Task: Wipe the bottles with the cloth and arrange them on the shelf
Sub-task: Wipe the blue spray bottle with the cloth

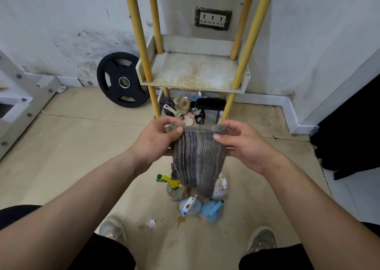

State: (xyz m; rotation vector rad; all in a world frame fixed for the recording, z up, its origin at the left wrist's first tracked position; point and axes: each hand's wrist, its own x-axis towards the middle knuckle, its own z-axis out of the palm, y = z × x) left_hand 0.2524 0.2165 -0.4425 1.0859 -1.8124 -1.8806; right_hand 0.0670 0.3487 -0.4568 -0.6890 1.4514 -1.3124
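Observation:
A grey striped cloth [197,158] hangs in front of me, stretched between both hands. My left hand [156,140] pinches its top left corner and my right hand [242,142] pinches its top right corner. Below the cloth, several spray bottles stand on the floor: a clear one with a yellow and green trigger [173,187], a pale blue one [189,206], a blue one [212,211] and a white one [221,186] partly hidden by the cloth. The shelf [193,72], white and stained with yellow posts, stands against the wall ahead.
The shelf's bottom level holds clutter [191,107]. A black weight plate [123,80] leans on the wall at the left. A white frame [18,97] is at far left, a dark object [349,134] at right. My shoes [112,228] are near the bottles.

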